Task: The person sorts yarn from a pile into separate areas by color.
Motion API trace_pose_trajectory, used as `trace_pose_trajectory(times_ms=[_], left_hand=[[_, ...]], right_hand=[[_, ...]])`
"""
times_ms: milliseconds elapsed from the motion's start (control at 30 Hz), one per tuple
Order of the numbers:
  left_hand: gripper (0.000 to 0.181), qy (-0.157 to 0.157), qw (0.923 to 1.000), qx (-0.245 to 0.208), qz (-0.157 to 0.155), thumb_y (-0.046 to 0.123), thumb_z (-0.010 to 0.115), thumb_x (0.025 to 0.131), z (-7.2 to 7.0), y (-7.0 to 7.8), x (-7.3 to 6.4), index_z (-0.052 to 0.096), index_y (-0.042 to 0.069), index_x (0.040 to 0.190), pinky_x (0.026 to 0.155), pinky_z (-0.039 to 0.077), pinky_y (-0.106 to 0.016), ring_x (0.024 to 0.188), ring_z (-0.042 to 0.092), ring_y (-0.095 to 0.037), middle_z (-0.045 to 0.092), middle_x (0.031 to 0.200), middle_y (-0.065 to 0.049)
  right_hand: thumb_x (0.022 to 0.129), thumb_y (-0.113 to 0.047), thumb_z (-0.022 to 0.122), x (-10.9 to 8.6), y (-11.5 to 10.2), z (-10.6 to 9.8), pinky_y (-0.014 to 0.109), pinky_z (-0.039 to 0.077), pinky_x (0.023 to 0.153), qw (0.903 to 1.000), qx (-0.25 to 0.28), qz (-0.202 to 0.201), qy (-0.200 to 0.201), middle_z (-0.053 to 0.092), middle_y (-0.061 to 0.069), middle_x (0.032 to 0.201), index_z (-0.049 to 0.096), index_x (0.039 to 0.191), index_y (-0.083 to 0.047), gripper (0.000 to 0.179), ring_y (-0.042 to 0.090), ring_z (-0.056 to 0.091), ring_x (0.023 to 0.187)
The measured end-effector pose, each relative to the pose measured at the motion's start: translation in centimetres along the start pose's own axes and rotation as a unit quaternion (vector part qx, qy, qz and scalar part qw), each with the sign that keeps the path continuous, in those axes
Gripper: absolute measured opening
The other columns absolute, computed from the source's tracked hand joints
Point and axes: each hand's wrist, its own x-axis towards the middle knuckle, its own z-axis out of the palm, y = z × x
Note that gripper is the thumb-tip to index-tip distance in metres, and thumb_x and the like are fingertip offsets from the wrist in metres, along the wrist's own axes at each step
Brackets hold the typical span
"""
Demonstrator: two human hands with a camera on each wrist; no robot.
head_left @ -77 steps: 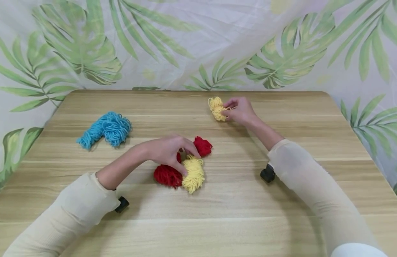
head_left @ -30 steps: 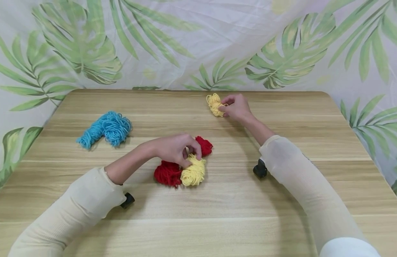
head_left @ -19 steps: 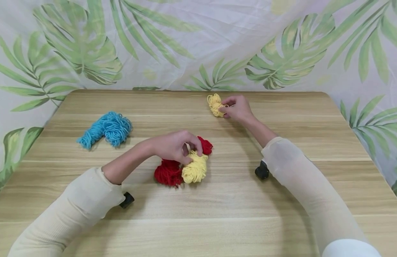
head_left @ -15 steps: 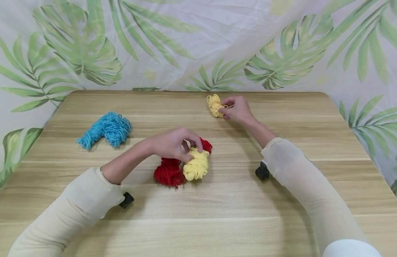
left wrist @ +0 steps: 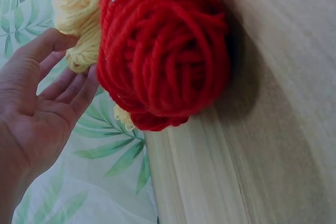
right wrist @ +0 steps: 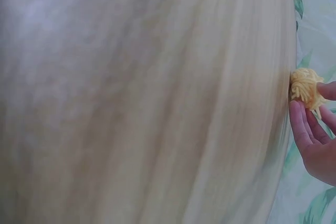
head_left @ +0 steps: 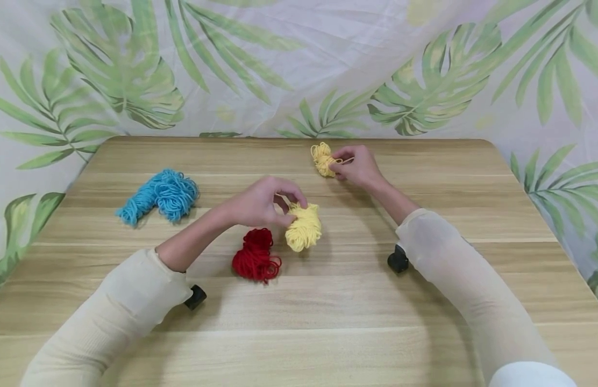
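Note:
My left hand [head_left: 260, 203] pinches a pale yellow skein of yarn [head_left: 305, 228] between thumb and fingers, held just above the table. In the left wrist view that skein [left wrist: 79, 6] hangs from the fingertips, beside a large red skein [left wrist: 163, 56]. The red skein [head_left: 255, 255] lies on the table below my left hand. A second red bundle [left wrist: 160, 121] peeks out behind it in the left wrist view; the head view hides it behind the pale yellow skein. My right hand [head_left: 359, 165] pinches a deeper yellow skein [head_left: 323, 159] near the far edge, also seen as yellow yarn [right wrist: 306, 87].
Two blue skeins [head_left: 158, 196] lie side by side, touching, on the left of the wooden table [head_left: 328, 328]. A leaf-patterned cloth [head_left: 328, 64] hangs behind the far edge. Both forearms reach in from the front.
My left hand has lifted the pale yellow skein and carried it away from me and slightly right, off the near red skein and in front of the farther red one. The right hand has barely moved.

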Motion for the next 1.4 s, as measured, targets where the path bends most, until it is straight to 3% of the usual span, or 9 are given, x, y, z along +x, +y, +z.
trace_pose_trajectory(times_ms=[267,633,933,1100,1233,1400], left_hand=[[0.023,0.062,0.9975,0.010,-0.033,-0.012,0.067,0.080,-1.1,-0.7,0.6,0.072,-0.006,0.102,0.079,0.060,-0.036,0.093,0.068,-0.026,0.072,0.101,-0.015],[0.022,0.099,0.9919,0.024,-0.076,-0.010,0.069,0.083,-2.3,-1.9,1.2,0.071,-0.008,0.105,0.087,0.059,-0.044,0.098,0.066,-0.028,0.071,0.106,-0.019],[0.021,0.128,0.9869,0.033,-0.093,-0.009,0.072,0.085,-3.0,-3.0,1.7,0.072,-0.008,0.106,0.085,0.060,-0.038,0.098,0.065,-0.029,0.070,0.107,-0.020],[0.021,0.143,0.9832,0.032,-0.109,-0.009,0.072,0.086,-3.4,-3.2,1.9,0.071,-0.009,0.107,0.083,0.059,-0.030,0.100,0.065,-0.031,0.069,0.110,-0.022],[0.021,0.149,0.9810,0.039,-0.117,-0.009,0.072,0.087,-3.6,-3.8,2.1,0.072,-0.009,0.107,0.078,0.056,-0.021,0.101,0.066,-0.033,0.070,0.111,-0.023],[0.020,0.159,0.9779,0.046,-0.128,-0.009,0.073,0.086,-3.9,-4.7,2.4,0.072,-0.008,0.106,0.078,0.052,-0.021,0.100,0.067,-0.034,0.071,0.110,-0.023]], right_hand=[[0.093,0.002,0.073,-0.1,0.1,-0.4,0.027,0.061,0.069,0.9997,-0.017,-0.013,-0.007,0.069,0.029,0.115,0.067,0.122,0.013,0.032,0.024,0.072,0.078],[0.093,-0.001,0.072,-1.1,0.4,-1.2,0.029,0.061,0.070,0.9982,-0.047,-0.033,-0.017,0.071,0.026,0.112,0.066,0.124,0.010,0.033,0.026,0.072,0.086],[0.093,0.005,0.071,-2.2,0.3,-1.6,0.030,0.062,0.076,0.9984,-0.026,-0.030,-0.041,0.066,0.028,0.115,0.060,0.129,0.013,0.039,0.037,0.070,0.101],[0.094,0.002,0.071,-2.8,0.2,-1.6,0.034,0.062,0.081,0.9981,-0.025,-0.023,-0.052,0.066,0.028,0.116,0.060,0.129,0.014,0.039,0.035,0.070,0.101],[0.094,0.002,0.071,-3.2,0.1,-1.8,0.030,0.061,0.078,0.9979,-0.022,-0.022,-0.056,0.066,0.027,0.114,0.061,0.128,0.014,0.037,0.034,0.069,0.099],[0.094,0.005,0.070,-3.5,0.1,-1.9,0.032,0.061,0.077,0.9973,-0.016,-0.031,-0.064,0.067,0.028,0.110,0.061,0.125,0.016,0.034,0.039,0.069,0.098]])
